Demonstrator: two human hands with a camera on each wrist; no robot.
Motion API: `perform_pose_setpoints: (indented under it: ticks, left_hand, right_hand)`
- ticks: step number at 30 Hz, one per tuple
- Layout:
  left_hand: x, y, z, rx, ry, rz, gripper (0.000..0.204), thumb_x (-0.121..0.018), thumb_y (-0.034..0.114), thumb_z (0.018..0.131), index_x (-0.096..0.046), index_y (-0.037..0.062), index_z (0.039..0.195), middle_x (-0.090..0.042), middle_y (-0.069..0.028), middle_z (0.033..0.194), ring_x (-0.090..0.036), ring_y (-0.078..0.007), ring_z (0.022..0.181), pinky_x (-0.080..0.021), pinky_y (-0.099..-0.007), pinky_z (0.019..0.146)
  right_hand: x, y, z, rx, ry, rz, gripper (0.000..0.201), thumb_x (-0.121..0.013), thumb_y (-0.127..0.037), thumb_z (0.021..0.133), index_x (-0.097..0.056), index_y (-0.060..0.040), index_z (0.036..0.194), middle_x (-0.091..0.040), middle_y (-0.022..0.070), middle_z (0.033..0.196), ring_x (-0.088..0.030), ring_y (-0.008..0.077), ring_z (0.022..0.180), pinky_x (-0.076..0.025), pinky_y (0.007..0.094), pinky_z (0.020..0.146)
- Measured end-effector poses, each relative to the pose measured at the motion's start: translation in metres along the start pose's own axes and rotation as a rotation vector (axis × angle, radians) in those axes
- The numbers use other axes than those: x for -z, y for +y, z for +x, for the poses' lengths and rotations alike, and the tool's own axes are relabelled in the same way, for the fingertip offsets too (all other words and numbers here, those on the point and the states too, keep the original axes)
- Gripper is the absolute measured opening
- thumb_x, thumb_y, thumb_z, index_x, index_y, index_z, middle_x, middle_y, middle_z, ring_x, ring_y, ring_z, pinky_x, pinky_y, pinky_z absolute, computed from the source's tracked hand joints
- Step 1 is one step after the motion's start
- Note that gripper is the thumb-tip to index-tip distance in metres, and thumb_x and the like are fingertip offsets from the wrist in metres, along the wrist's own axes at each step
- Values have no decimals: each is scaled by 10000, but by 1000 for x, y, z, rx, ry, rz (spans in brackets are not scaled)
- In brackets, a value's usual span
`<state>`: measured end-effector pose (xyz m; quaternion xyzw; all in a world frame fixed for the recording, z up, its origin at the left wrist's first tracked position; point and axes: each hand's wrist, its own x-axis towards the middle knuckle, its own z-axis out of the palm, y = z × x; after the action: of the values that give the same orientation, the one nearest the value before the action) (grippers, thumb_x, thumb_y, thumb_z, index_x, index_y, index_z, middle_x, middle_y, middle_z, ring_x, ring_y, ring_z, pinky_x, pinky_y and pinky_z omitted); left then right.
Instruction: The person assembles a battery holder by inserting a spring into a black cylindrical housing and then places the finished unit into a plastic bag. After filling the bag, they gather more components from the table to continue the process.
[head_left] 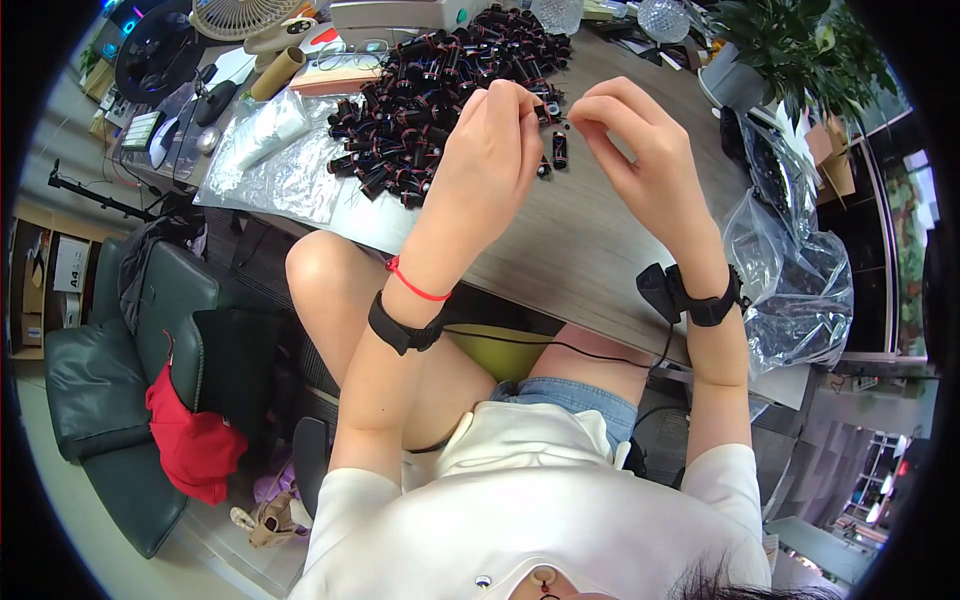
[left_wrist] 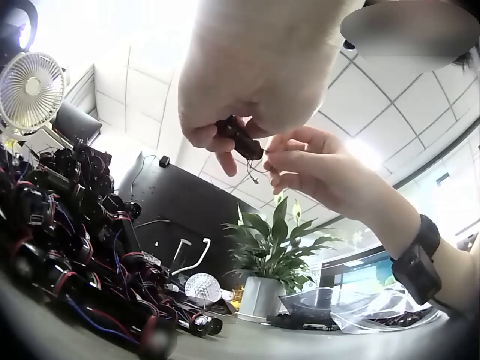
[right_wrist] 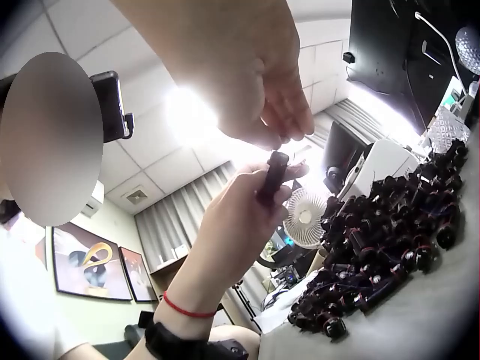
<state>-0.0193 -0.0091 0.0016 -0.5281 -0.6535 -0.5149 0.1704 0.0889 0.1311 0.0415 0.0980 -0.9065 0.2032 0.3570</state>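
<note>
My left hand [head_left: 487,150] is raised over the near side of the desk, fingers curled round a black cylinder [left_wrist: 241,140]. From the cylinder's end hang thin wires [left_wrist: 253,172], one with a small light tip. Facing it, my right hand [head_left: 645,155] has thumb and fingertips brought together. In the left wrist view these fingertips pinch at a thin wire by the cylinder's end. The cylinder [right_wrist: 274,176] points up toward the right hand in the right wrist view. One loose black cylinder [head_left: 560,149] lies on the desk between the hands.
A large heap of black cylinders with red and blue wires [head_left: 430,95] covers the desk on the left. Clear plastic bags [head_left: 270,150] lie beside it. A potted plant [head_left: 735,75] and more clear plastic [head_left: 790,290] stand at the right. A fan [right_wrist: 305,217] is at the back.
</note>
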Motion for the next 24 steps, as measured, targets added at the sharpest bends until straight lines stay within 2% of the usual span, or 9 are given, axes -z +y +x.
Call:
perform_pose_setpoints:
  ticks: [3,6,10,13,14,17,19,22,24]
  left_hand:
    - [2,0,-1,9,-28,13,124,-538,-52,881,-458,-35,975,-535,-171,895,-535,-346,841,-455,-410,751]
    - [-1,-5,0,-76,-13,21,157,-543,-72,863,-435,-37,971,-525,-183,949,-533,-355,866,-462,-407,772]
    - [-3,-5,1,-86,10,-35,171,-544,-81,863,-419,-31,968,-530,-188,990,-538,-358,892,-464,-409,788]
    - [-4,-4,2,-110,57,-46,177,-540,-84,866,-412,-28,976,-544,-191,1012,-546,-359,899,-468,-404,784]
    - [-4,-4,2,-122,82,-52,181,-538,-86,868,-409,-26,980,-551,-192,1023,-550,-359,902,-470,-402,782]
    - [-3,-4,2,-120,94,-71,165,-531,-74,886,-411,-20,985,-568,-186,1024,-563,-349,877,-478,-396,759]
    - [-3,-3,2,-119,100,-81,157,-528,-69,895,-412,-17,988,-577,-184,1025,-570,-343,865,-482,-393,747]
    - [0,-1,1,-25,71,-98,123,-511,-37,934,-410,-10,997,-627,-168,998,-589,-327,767,-493,-388,703]
    - [0,1,-1,38,63,-133,106,-501,-23,947,-409,-8,999,-641,-166,1003,-601,-324,756,-495,-385,691]
  right_hand:
    - [-3,-2,-1,19,2,-29,172,-633,81,813,-631,-14,957,-599,92,921,-616,239,780,-490,287,682]
    - [-5,-2,-1,14,-6,-48,184,-635,82,810,-634,-21,962,-593,90,915,-612,244,776,-487,283,679]
    - [-7,-2,-1,-1,-13,-17,172,-643,79,807,-631,-8,955,-589,89,904,-616,226,764,-492,277,683]
    - [-12,1,-4,-136,-36,165,140,-648,55,845,-618,3,971,-598,55,879,-612,153,752,-497,265,683]
    - [-14,1,-6,-136,-35,165,140,-648,55,845,-618,3,971,-598,55,879,-612,153,752,-497,265,683]
    - [-22,-3,-7,-507,27,743,138,-649,13,887,-607,5,1018,-599,14,873,-597,83,776,-504,243,697]
    - [-22,-4,-7,-524,12,772,147,-650,-4,896,-605,1,1036,-594,7,871,-595,74,785,-503,237,700]
    - [-22,-4,-7,-559,-19,833,168,-651,-37,913,-602,-7,1070,-584,-7,866,-590,57,804,-501,224,706]
    - [-23,0,-8,-561,-34,679,185,-659,-56,912,-608,-5,1082,-603,1,890,-602,64,825,-502,222,739]
